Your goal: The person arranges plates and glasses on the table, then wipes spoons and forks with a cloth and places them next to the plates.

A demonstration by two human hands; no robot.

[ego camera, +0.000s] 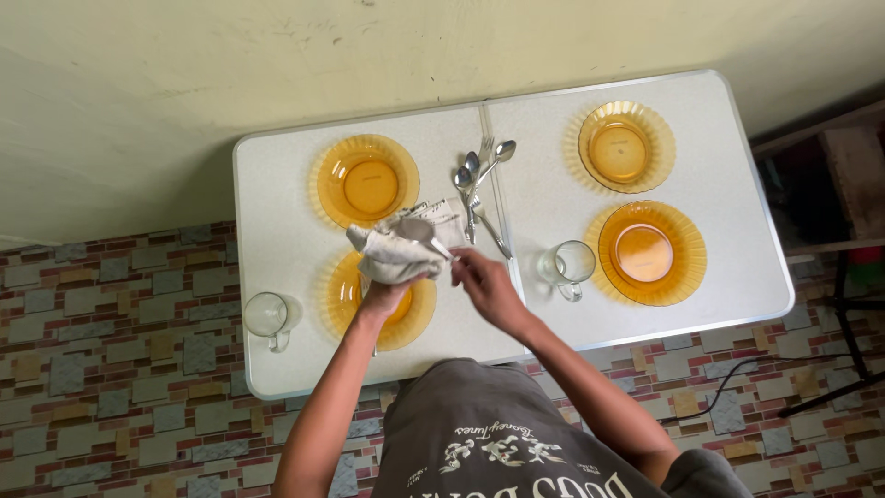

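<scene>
While my left hand (385, 297) bunches the grey cloth (396, 251) over the near-left amber plate (343, 297), my right hand (487, 286) pinches the handle end of a spoon (419, 231). The spoon's long axis runs diagonally, bowl up-left resting on the cloth, handle down-right at my right fingers. Both hands closed and gripping. Spare cutlery (479, 180) lies beyond on the desk (277, 184) centre seam, nearer the right hand.

Soft matt cloth (396, 251) in my left hand (383, 297), shiny metal spoon (422, 234), glossy amber glass plates (367, 180), speckled matt tabletop (277, 184)
</scene>
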